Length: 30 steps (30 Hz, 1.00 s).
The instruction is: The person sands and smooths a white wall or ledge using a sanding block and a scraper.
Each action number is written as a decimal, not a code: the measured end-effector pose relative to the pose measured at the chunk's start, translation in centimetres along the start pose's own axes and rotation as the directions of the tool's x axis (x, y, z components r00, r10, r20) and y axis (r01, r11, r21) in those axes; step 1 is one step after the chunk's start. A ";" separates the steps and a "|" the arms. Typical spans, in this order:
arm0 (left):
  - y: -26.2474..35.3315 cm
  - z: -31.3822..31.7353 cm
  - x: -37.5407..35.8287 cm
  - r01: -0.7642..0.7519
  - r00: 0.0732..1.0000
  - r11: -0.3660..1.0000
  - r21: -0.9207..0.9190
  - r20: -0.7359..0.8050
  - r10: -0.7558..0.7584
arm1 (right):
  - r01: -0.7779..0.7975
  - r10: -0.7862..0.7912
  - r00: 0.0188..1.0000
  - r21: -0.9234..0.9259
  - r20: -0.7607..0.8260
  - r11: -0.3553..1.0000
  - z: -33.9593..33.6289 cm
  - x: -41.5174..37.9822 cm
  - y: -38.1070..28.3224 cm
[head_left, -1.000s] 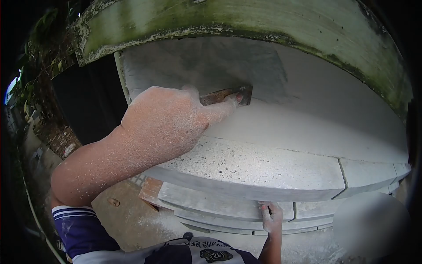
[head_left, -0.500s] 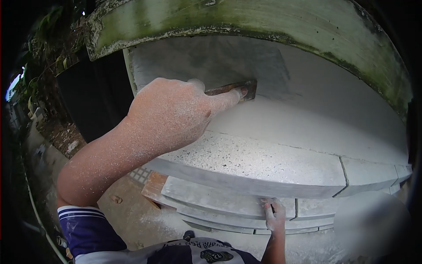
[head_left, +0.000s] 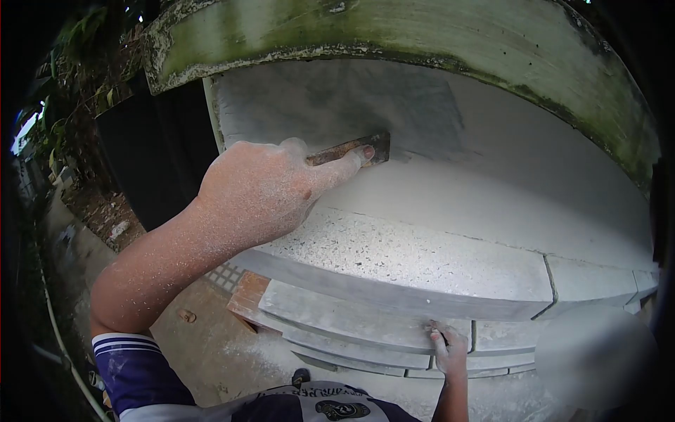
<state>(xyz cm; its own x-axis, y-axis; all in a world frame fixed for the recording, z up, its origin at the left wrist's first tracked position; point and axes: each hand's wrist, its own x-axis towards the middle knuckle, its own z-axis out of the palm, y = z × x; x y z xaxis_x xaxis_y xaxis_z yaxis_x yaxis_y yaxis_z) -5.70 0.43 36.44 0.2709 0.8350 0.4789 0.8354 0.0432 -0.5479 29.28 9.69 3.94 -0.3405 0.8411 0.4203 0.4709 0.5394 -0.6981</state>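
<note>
My left hand [head_left: 260, 186], coated in white dust, is closed around a flat, rusty rectangular blade [head_left: 349, 148] that looks like a scraper. One finger is stretched along the blade towards its dark end. The blade lies against the pale wall surface [head_left: 506, 169], by the lower edge of a darker grey patch [head_left: 337, 98]. My right hand [head_left: 450, 348], also dusty, is low at the front edge of the lower blocks [head_left: 365, 320]. Its fingers are curled with something small and dark between them, too small to name.
A mossy curved slab [head_left: 394, 32] overhangs the wall. Below the wall runs a ledge of pale blocks [head_left: 408, 260] sprinkled with crumbs. A black panel [head_left: 155, 155] stands on the left. Dust [head_left: 260, 355] covers the ground, and a reddish brick [head_left: 247, 293] sits at the lower blocks' end.
My left hand and the blade have slid left and slightly down along the wall. My right hand has shifted a little to the right.
</note>
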 end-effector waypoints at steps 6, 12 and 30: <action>1.7 -0.6 1.5 0.013 1.000 1.000 0.022 0.007 -0.013 | -0.029 0.032 0.999 0.083 -0.035 0.996 0.4 -0.1 1.0; 0.1 -0.3 -0.3 0.048 0.999 0.998 0.050 0.020 -0.049 | -0.040 0.048 0.997 0.115 -0.067 0.993 0.6 -0.1 0.9; 2.2 -0.5 1.8 0.042 0.999 0.998 0.038 0.009 -0.043 | -0.043 0.056 0.994 0.141 -0.094 0.989 1.0 -0.1 1.6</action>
<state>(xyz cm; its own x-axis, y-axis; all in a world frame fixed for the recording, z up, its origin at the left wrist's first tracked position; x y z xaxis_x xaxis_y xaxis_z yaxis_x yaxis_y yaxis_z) -3.18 1.69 36.46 0.2305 0.8374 0.4957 0.8273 0.0995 -0.5529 29.23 10.41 2.22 -0.2349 0.8702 0.4331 0.3654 0.4919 -0.7903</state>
